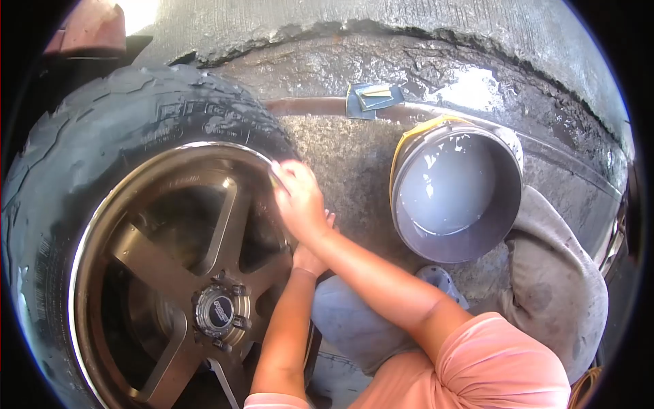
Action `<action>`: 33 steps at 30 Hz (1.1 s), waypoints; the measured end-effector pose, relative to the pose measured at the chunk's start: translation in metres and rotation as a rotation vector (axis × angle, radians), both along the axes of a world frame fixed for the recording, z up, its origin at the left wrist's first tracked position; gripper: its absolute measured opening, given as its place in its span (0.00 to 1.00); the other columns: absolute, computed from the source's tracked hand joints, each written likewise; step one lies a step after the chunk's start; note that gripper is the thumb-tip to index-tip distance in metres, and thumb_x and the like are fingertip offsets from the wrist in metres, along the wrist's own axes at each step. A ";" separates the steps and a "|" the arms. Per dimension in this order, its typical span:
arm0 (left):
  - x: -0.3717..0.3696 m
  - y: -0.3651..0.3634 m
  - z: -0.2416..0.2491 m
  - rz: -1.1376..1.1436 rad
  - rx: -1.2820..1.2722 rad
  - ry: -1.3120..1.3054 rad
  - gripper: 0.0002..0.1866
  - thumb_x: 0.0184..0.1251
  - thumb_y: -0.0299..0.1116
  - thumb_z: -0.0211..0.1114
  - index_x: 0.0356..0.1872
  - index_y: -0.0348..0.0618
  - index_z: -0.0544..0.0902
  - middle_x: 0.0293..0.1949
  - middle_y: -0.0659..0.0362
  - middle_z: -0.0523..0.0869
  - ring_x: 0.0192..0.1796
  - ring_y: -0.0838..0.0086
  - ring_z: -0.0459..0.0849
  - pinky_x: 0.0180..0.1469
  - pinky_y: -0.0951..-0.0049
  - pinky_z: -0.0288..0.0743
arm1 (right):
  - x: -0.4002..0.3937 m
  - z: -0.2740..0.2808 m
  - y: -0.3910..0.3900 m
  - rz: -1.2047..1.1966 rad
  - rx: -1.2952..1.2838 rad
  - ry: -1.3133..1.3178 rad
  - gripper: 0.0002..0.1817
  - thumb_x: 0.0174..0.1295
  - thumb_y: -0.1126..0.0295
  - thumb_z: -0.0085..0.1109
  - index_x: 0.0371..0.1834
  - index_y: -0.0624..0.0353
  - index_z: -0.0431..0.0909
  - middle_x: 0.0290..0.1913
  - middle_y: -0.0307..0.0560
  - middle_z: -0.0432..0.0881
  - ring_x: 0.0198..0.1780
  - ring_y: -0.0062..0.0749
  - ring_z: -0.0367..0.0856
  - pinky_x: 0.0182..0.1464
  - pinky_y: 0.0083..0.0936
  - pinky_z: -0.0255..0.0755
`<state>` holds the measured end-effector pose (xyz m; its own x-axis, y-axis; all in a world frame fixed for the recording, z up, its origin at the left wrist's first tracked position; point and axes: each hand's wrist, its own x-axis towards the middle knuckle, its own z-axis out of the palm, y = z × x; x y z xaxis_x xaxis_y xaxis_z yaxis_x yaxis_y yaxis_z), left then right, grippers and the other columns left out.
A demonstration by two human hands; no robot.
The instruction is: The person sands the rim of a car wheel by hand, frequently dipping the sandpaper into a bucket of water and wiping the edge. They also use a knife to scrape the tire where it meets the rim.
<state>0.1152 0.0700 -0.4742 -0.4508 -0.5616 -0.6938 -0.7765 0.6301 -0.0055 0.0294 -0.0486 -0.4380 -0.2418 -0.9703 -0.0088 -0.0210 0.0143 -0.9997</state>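
A bronze spoked wheel rim (163,273) inside a black tire (48,198) fills the left side. At the rim's upper right edge is my right hand (300,198), its fingers closed on a small thin piece whose kind I cannot make out. This hand presses near the bright, bare-metal lip (231,144) of the rim. My left hand (310,261) is lower, by the right edge of the wheel, partly behind my right wrist. Only a few fingertips of it show, and its grip is hidden. The center cap (221,311) sits among several lug nuts.
To the right stands a dark bucket (402,225) with cloudy water (453,187) and a yellow handle. Dark sheets (355,105) with a small pale piece lie on the ground ledge beyond. Wet, broken concrete (306,61) runs across the top. My bent knee (558,293) is beside the bucket.
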 end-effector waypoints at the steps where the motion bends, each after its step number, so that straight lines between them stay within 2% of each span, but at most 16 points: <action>1: 0.006 0.007 -0.008 0.053 -0.027 0.071 0.24 0.79 0.44 0.49 0.69 0.47 0.76 0.81 0.53 0.65 0.85 0.59 0.55 0.86 0.51 0.45 | 0.003 -0.016 0.017 0.018 0.060 0.037 0.21 0.59 0.81 0.61 0.58 0.64 0.84 0.52 0.55 0.82 0.55 0.51 0.82 0.61 0.38 0.76; 4: 0.003 0.005 -0.005 0.084 -0.013 0.072 0.25 0.78 0.44 0.49 0.69 0.47 0.76 0.81 0.52 0.64 0.85 0.59 0.55 0.86 0.50 0.45 | -0.002 -0.005 0.020 0.069 0.249 -0.003 0.20 0.60 0.81 0.61 0.57 0.63 0.85 0.52 0.55 0.83 0.54 0.51 0.82 0.61 0.37 0.76; 5: 0.005 0.006 -0.003 0.055 -0.008 0.041 0.25 0.78 0.45 0.49 0.69 0.47 0.76 0.81 0.53 0.64 0.85 0.59 0.55 0.86 0.50 0.45 | 0.002 -0.005 0.010 -0.006 0.083 -0.027 0.21 0.61 0.81 0.60 0.58 0.64 0.84 0.51 0.56 0.83 0.54 0.51 0.82 0.61 0.37 0.76; 8: 0.007 0.007 -0.008 -0.012 -0.006 -0.015 0.25 0.78 0.47 0.49 0.70 0.48 0.76 0.81 0.54 0.64 0.85 0.59 0.54 0.86 0.50 0.44 | -0.007 0.030 -0.026 0.007 0.010 -0.048 0.20 0.58 0.78 0.65 0.56 0.64 0.84 0.50 0.54 0.81 0.55 0.52 0.80 0.60 0.41 0.75; 10: 0.011 0.007 -0.014 -0.032 -0.027 -0.013 0.26 0.78 0.47 0.49 0.69 0.48 0.76 0.81 0.55 0.64 0.85 0.59 0.54 0.86 0.50 0.44 | -0.006 0.010 -0.010 0.034 0.046 0.034 0.20 0.59 0.77 0.64 0.57 0.63 0.84 0.52 0.54 0.81 0.56 0.51 0.81 0.60 0.40 0.76; 12: -0.004 -0.002 0.002 0.125 0.041 0.005 0.25 0.78 0.47 0.50 0.69 0.47 0.77 0.81 0.55 0.65 0.85 0.60 0.54 0.86 0.51 0.45 | -0.002 -0.019 0.031 0.104 0.213 0.054 0.20 0.62 0.78 0.61 0.58 0.62 0.84 0.53 0.54 0.82 0.57 0.50 0.81 0.61 0.38 0.76; 14: -0.009 -0.007 0.005 0.150 0.029 0.020 0.25 0.77 0.46 0.50 0.68 0.47 0.77 0.81 0.54 0.65 0.85 0.60 0.54 0.86 0.51 0.45 | -0.002 -0.025 0.037 0.104 0.239 0.026 0.17 0.63 0.77 0.61 0.56 0.62 0.85 0.52 0.53 0.82 0.56 0.49 0.82 0.60 0.37 0.77; 17: 0.016 0.014 -0.020 -0.042 -0.066 -0.012 0.26 0.78 0.49 0.50 0.69 0.48 0.77 0.81 0.57 0.66 0.85 0.60 0.54 0.86 0.50 0.43 | -0.007 0.005 0.001 0.043 0.125 -0.021 0.16 0.64 0.75 0.62 0.55 0.61 0.84 0.52 0.53 0.82 0.53 0.50 0.82 0.58 0.38 0.77; 18: 0.014 0.010 -0.020 -0.016 -0.051 -0.007 0.26 0.78 0.49 0.50 0.68 0.48 0.77 0.81 0.56 0.66 0.85 0.60 0.54 0.86 0.50 0.43 | -0.016 0.021 -0.011 0.083 0.147 -0.004 0.16 0.64 0.74 0.62 0.55 0.60 0.84 0.52 0.53 0.82 0.53 0.50 0.82 0.58 0.39 0.77; 20: 0.011 0.007 -0.014 0.024 -0.010 0.004 0.26 0.78 0.49 0.50 0.67 0.48 0.78 0.80 0.56 0.66 0.85 0.60 0.54 0.86 0.50 0.43 | -0.014 0.010 -0.003 0.110 0.120 -0.022 0.17 0.61 0.75 0.64 0.54 0.61 0.83 0.52 0.53 0.80 0.60 0.51 0.79 0.60 0.42 0.76; 22: 0.009 0.010 -0.015 0.093 -0.081 0.094 0.24 0.75 0.45 0.53 0.65 0.45 0.81 0.78 0.52 0.69 0.84 0.60 0.59 0.84 0.52 0.50 | -0.016 -0.010 0.028 0.169 0.252 0.016 0.17 0.61 0.75 0.63 0.54 0.60 0.83 0.52 0.53 0.81 0.58 0.50 0.81 0.60 0.42 0.77; 26: -0.027 -0.021 0.023 0.264 0.166 0.020 0.32 0.76 0.50 0.52 0.75 0.43 0.71 0.78 0.48 0.69 0.84 0.58 0.58 0.84 0.52 0.47 | -0.021 -0.049 0.059 0.207 0.404 -0.150 0.18 0.61 0.78 0.60 0.55 0.57 0.84 0.50 0.52 0.84 0.54 0.51 0.84 0.59 0.41 0.78; 27: -0.033 -0.027 0.030 0.310 0.265 -0.028 0.35 0.77 0.52 0.51 0.79 0.43 0.67 0.79 0.47 0.68 0.84 0.57 0.57 0.84 0.51 0.45 | -0.026 -0.054 0.053 0.041 0.250 -0.099 0.15 0.65 0.79 0.57 0.55 0.60 0.82 0.45 0.52 0.87 0.48 0.48 0.88 0.55 0.39 0.81; 30: -0.039 -0.031 0.026 0.309 0.370 -0.285 0.26 0.75 0.46 0.55 0.67 0.44 0.80 0.76 0.47 0.71 0.82 0.59 0.63 0.82 0.54 0.54 | -0.036 -0.043 0.026 -0.165 0.850 -0.957 0.12 0.71 0.77 0.55 0.56 0.63 0.79 0.41 0.50 0.88 0.42 0.41 0.90 0.49 0.36 0.83; 31: -0.057 -0.048 0.040 0.433 0.477 -0.373 0.30 0.76 0.50 0.56 0.72 0.44 0.74 0.78 0.46 0.69 0.82 0.60 0.63 0.83 0.55 0.53 | -0.037 -0.037 0.026 -0.174 0.920 -1.160 0.11 0.74 0.74 0.56 0.57 0.62 0.77 0.39 0.49 0.88 0.37 0.35 0.90 0.44 0.32 0.84; 33: -0.017 -0.013 0.009 0.342 0.266 -0.168 0.33 0.75 0.52 0.53 0.75 0.46 0.70 0.78 0.49 0.68 0.79 0.61 0.65 0.80 0.56 0.56 | -0.028 -0.020 0.024 -0.211 1.045 -1.322 0.08 0.76 0.71 0.56 0.52 0.62 0.77 0.39 0.50 0.88 0.38 0.35 0.89 0.43 0.30 0.84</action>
